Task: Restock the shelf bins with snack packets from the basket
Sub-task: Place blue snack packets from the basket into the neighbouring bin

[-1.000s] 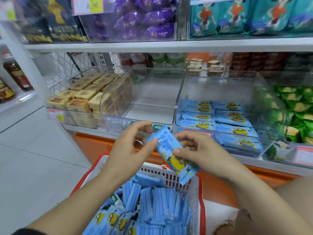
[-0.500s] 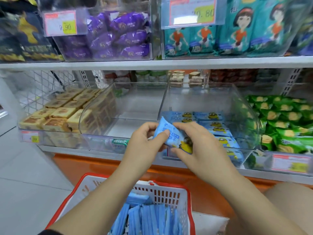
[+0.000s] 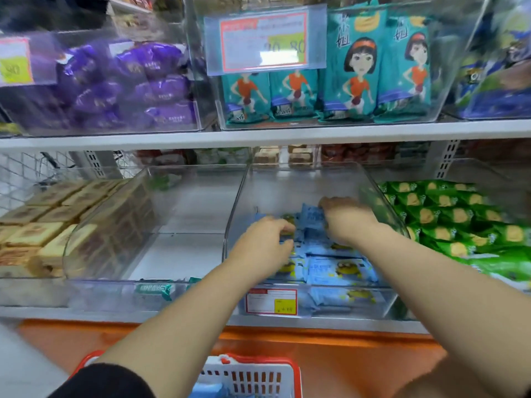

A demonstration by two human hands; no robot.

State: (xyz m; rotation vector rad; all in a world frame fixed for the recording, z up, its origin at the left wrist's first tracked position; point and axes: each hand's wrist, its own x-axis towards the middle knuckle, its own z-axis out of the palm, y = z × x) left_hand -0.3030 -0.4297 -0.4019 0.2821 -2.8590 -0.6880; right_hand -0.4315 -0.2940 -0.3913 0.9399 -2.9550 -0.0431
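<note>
Both my hands reach into the clear shelf bin (image 3: 356, 303) that holds several blue snack packets (image 3: 339, 271) with a yellow cartoon figure. My right hand (image 3: 349, 219) pinches one blue packet (image 3: 311, 216) above the pile at the back of the bin. My left hand (image 3: 263, 248) has curled fingers down on the packets at the bin's left side; motion blur hides whether it holds one. The red and white basket (image 3: 253, 374) stands below at the bottom edge, with blue packets just visible inside.
A clear bin (image 3: 184, 225) left of the blue one holds almost nothing. Tan cake packs (image 3: 43, 225) fill the far left bin, green packets (image 3: 459, 219) the right one. The upper shelf (image 3: 258, 135) carries purple and teal packets. An orange base runs under the shelf.
Both hands have moved forward and up from above the basket into the blue packets' bin, carrying the blue packet. The view has tilted up, so the basket has dropped to the bottom edge.
</note>
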